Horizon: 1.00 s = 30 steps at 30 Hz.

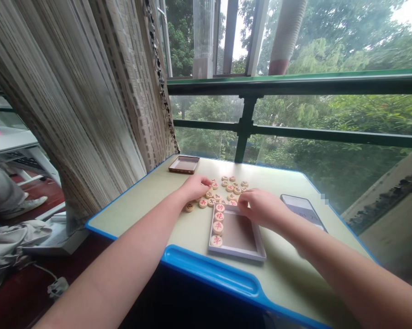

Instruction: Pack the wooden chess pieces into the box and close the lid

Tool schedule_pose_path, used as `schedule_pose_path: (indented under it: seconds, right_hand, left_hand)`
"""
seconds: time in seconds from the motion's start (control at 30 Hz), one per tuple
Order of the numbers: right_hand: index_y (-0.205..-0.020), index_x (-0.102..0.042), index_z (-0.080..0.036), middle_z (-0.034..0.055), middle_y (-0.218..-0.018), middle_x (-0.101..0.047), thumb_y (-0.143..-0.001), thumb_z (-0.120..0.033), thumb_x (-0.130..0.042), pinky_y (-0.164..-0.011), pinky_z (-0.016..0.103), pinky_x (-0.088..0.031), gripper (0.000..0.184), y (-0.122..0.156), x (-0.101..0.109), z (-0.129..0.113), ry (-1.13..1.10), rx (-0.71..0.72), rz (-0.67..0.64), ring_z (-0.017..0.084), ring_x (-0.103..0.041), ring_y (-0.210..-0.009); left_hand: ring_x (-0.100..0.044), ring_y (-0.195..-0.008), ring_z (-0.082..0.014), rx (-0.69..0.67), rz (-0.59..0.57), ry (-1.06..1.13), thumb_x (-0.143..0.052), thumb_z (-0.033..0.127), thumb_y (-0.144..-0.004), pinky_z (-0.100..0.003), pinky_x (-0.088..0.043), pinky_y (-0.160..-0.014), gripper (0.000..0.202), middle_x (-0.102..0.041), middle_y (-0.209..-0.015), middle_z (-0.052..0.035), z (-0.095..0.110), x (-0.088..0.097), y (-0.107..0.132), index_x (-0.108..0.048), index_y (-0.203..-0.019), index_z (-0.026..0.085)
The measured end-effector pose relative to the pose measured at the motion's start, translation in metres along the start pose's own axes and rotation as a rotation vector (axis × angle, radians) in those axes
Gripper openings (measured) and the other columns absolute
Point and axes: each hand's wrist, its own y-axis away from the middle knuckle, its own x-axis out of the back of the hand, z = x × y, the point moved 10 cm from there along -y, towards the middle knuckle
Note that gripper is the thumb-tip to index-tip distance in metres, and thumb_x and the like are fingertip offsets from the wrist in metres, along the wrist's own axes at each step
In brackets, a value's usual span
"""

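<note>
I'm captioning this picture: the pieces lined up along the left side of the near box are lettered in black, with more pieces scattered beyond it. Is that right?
Not quite: the head view shows that the pieces along the left side of the near box are lettered in red. The rest holds.

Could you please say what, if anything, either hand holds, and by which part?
It cannot be told: the left hand and right hand hide any hold on the pieces.
</note>
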Motion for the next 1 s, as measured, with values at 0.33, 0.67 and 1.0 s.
schedule_pose_path:
  seconds: [0.33, 0.67, 1.0]
  right_hand:
    - [-0.074, -0.066, -0.02, 0.0048, -0.078, -0.067, -0.078, -0.023, -0.048, -0.06, 0.024, -0.037, 0.019, -0.002, 0.003, 0.006, -0.056, -0.002, 0.062, 0.017, -0.055, -0.075]
    - [-0.097, -0.068, -0.021, 0.0074, -0.096, -0.067, -0.083, -0.029, -0.045, -0.069, 0.031, -0.037, 0.028, -0.007, -0.003, 0.024, 0.043, -0.087, 0.135, 0.023, -0.052, -0.085]
    - [-0.083, -0.071, -0.022, 0.0025, -0.093, -0.069, -0.078, -0.013, -0.044, -0.072, 0.027, -0.039, 0.029, -0.009, -0.001, 0.028, -0.11, -0.121, 0.178, 0.02, -0.052, -0.086]
  left_hand:
    - [-0.061, -0.069, -0.0138, -0.035, -0.025, 0.075, -0.065, 0.023, -0.068, -0.021, -0.047, -0.057, 0.021, -0.068, -0.081, -0.0059, 0.0, -0.004, -0.001, -0.068, -0.087, 0.015]
    - [-0.058, -0.065, -0.0093, 0.048, -0.015, 0.221, -0.067, 0.021, -0.067, -0.017, -0.043, -0.049, 0.033, -0.064, -0.094, -0.0069, -0.007, -0.007, -0.001, -0.063, -0.099, 0.014]
    - [-0.058, -0.067, -0.0096, 0.018, 0.017, 0.142, -0.063, 0.017, -0.069, -0.018, -0.044, -0.055, 0.021, -0.064, -0.086, -0.0044, -0.005, -0.005, -0.004, -0.063, -0.09, 0.014]
